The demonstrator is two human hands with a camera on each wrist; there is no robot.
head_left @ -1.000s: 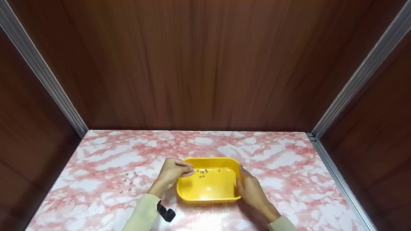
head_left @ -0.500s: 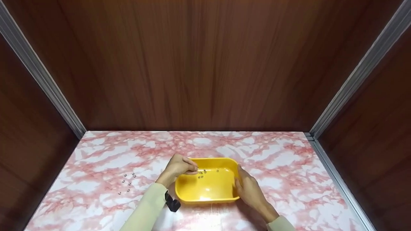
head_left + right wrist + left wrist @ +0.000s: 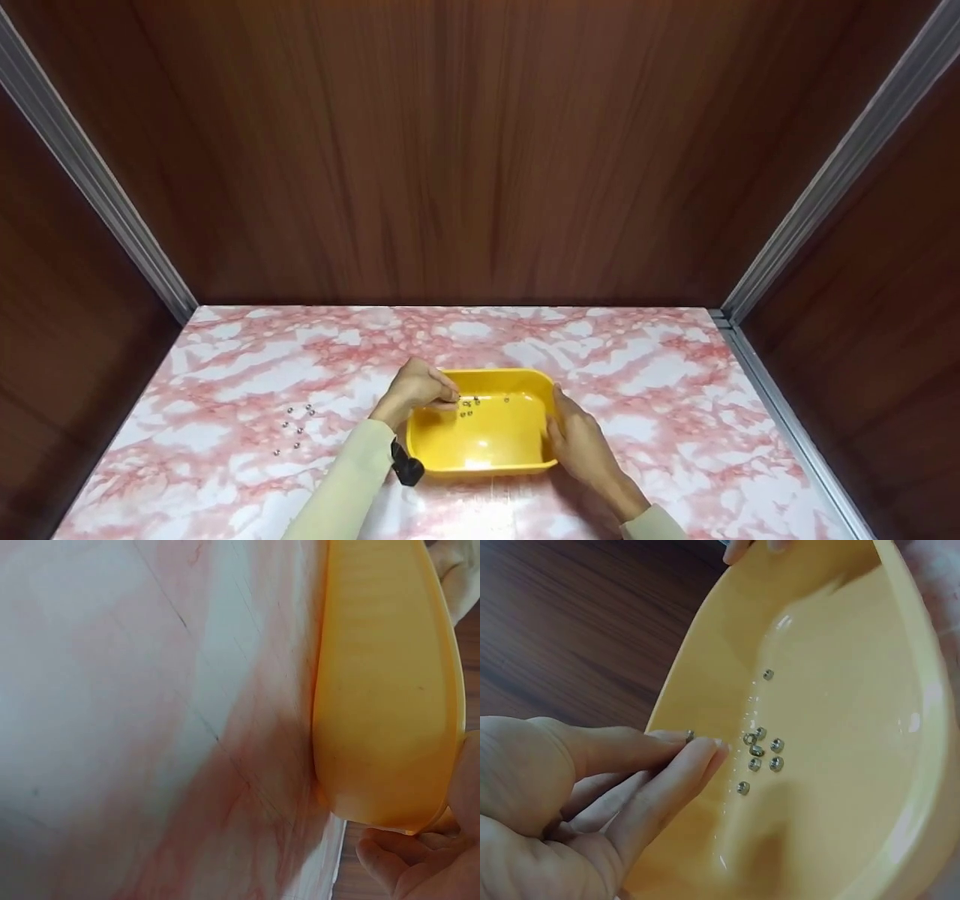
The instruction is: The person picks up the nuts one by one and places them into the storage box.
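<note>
In the head view a yellow plastic tray (image 3: 487,442) lies on the table, with several small metal nuts (image 3: 755,750) in its far left part. My left hand (image 3: 417,390) is over the tray's far left corner. Its thumb and finger pinch a small metal nut (image 3: 690,735), partly hidden at the fingertips in the left wrist view. At the other end, my right hand (image 3: 589,442) grips the tray's right wall, thumb on the inner side and fingers outside. Several more loose nuts (image 3: 299,430) lie on the table left of the tray.
The table (image 3: 660,375) has a pink and white marbled top. Brown wood-grain panels (image 3: 465,150) enclose it at the back and sides, with metal rails (image 3: 757,390) along the corners. A black strap (image 3: 407,466) hangs at the left wrist.
My left hand has shifted slightly right and farther over the tray, its fingertips now inside the rim. My right hand keeps its hold on the tray wall.
</note>
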